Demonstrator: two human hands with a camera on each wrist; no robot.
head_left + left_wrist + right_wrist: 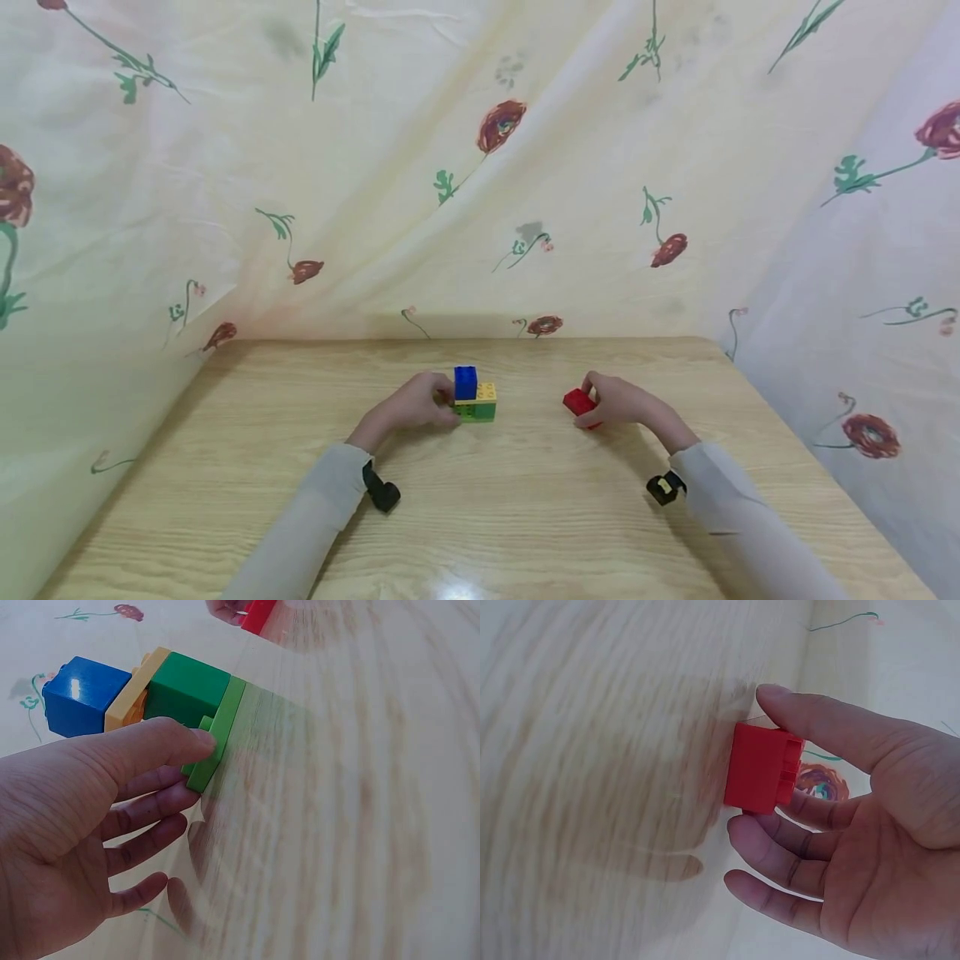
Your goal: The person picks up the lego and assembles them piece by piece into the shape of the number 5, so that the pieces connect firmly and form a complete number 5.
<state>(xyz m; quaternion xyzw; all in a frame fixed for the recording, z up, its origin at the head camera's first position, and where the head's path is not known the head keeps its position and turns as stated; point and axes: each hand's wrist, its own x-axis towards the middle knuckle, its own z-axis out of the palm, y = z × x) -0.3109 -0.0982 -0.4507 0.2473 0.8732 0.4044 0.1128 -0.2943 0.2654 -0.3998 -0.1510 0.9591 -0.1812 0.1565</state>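
Note:
A small stack of toy building bricks stands on the table, left of centre in the head view. From the bottom it has a light green plate [222, 735], a dark green brick [187, 686], a yellow plate [486, 392] and a blue brick [466, 383] on top. My left hand [416, 402] pinches the light green plate at its left end between thumb and index finger; the other fingers fan out loosely. To the right, a red brick [754, 769] lies at the table surface between the thumb and fingers of my right hand [617, 400], its studs facing the palm.
The wood-grain table [495, 517] carries both hands' work. Behind it and along its sides hangs a flowered cloth [390, 167]. Dark wrist cameras sit under the left cuff [384, 495] and the right cuff [663, 488].

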